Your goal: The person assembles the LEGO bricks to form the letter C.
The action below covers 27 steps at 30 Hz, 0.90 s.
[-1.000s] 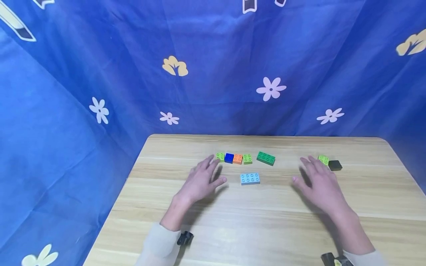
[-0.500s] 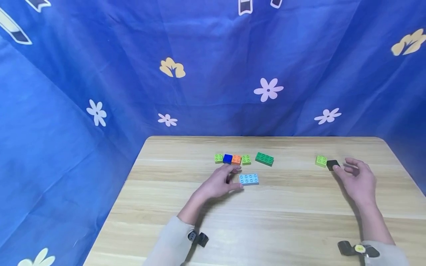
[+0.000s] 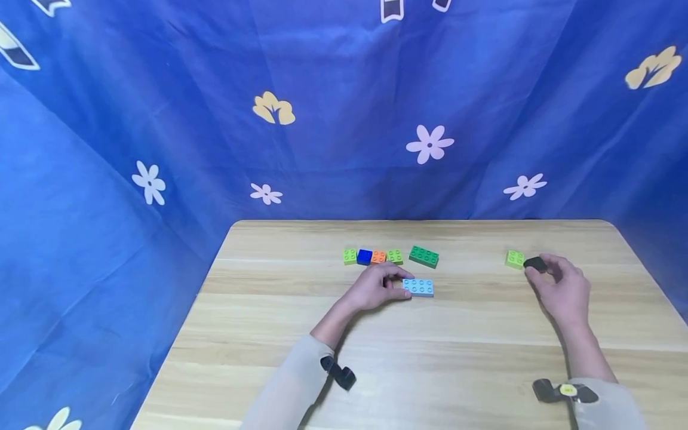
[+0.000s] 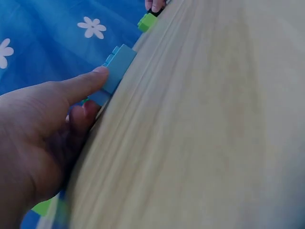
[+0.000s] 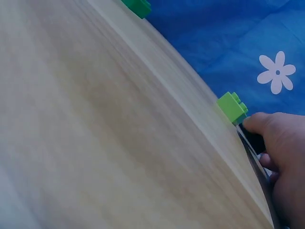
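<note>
My left hand (image 3: 377, 288) pinches the left end of a light blue building brick (image 3: 418, 287) between thumb and fingers. In the left wrist view the thumb lies along the side of this light blue brick (image 4: 119, 69), which stands studs up on the table. Over on the right, my right hand (image 3: 564, 291) holds a small black brick (image 3: 534, 264) between thumb and fingers. A lime green brick (image 3: 514, 259) sits just left of it. From the right wrist, the black brick (image 5: 253, 139) is partly covered by the thumb.
Along the back of the wooden table (image 3: 457, 352) runs a row: a lime brick (image 3: 350, 257), a dark blue brick (image 3: 364, 257), an orange brick (image 3: 378, 257) and another lime brick (image 3: 395, 257). A longer green brick (image 3: 424, 257) lies right of them. A blue curtain (image 3: 333, 149) hangs behind.
My left hand has come right from beside the row, taken hold of the light blue brick and shifted it slightly right. My right hand has moved right to the black brick and gripped it.
</note>
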Each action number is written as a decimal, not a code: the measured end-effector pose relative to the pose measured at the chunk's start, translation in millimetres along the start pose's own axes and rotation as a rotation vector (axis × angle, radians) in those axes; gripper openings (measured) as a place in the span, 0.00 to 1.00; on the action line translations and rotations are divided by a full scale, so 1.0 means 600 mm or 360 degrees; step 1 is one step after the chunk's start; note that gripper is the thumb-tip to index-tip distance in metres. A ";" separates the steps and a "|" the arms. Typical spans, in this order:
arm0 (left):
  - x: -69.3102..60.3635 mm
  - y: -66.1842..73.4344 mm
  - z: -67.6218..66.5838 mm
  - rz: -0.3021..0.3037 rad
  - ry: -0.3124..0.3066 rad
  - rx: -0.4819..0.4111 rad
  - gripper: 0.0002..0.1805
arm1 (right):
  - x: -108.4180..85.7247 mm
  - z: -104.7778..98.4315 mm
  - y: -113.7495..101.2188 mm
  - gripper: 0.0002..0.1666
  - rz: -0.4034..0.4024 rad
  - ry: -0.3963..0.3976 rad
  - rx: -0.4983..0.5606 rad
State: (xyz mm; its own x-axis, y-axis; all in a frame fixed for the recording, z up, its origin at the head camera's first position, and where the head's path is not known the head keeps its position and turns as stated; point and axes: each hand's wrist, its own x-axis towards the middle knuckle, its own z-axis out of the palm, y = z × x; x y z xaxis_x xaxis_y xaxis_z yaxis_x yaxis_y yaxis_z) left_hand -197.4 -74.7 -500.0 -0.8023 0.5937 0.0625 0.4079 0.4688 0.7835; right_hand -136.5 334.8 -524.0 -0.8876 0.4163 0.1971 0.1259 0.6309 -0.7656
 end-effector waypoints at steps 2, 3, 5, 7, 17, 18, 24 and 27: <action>0.003 -0.003 0.001 -0.0009 0.0013 -0.0021 0.22 | 0.001 0.003 -0.002 0.30 0.0062 0.0033 0.0082; 0.004 -0.004 0.001 -0.0012 0.0010 -0.0032 0.22 | 0.000 0.005 -0.004 0.29 0.0100 0.0062 0.0127; 0.005 -0.006 0.001 -0.0014 -0.0001 -0.0048 0.22 | -0.004 0.007 -0.010 0.27 0.0158 0.0136 0.0269; 0.006 -0.006 0.001 -0.0004 -0.0019 -0.0057 0.22 | -0.012 0.013 -0.021 0.25 0.0132 0.0235 0.0436; 0.004 -0.006 -0.001 -0.0022 -0.0009 -0.0104 0.20 | -0.090 0.112 -0.118 0.25 -0.0533 -0.0216 0.1047; 0.004 -0.006 -0.001 -0.0013 -0.0009 -0.0105 0.20 | -0.097 0.121 -0.127 0.26 -0.0553 -0.0294 0.1034; 0.007 -0.004 -0.001 0.0003 -0.0009 -0.0118 0.20 | -0.113 0.149 -0.149 0.29 -0.0754 -0.0518 0.0751; 0.006 -0.005 -0.001 -0.0008 -0.0013 -0.0126 0.20 | -0.115 0.153 -0.148 0.29 -0.0839 -0.0533 0.0655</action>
State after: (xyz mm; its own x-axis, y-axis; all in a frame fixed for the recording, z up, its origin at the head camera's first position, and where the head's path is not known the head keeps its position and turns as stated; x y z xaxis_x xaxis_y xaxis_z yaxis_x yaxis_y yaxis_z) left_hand -201.8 -74.4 -502.0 -0.8004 0.5971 0.0535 0.3679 0.4188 0.8302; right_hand -127.3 190.0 -525.8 -0.8802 -0.1367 0.4546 -0.4711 0.3683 -0.8015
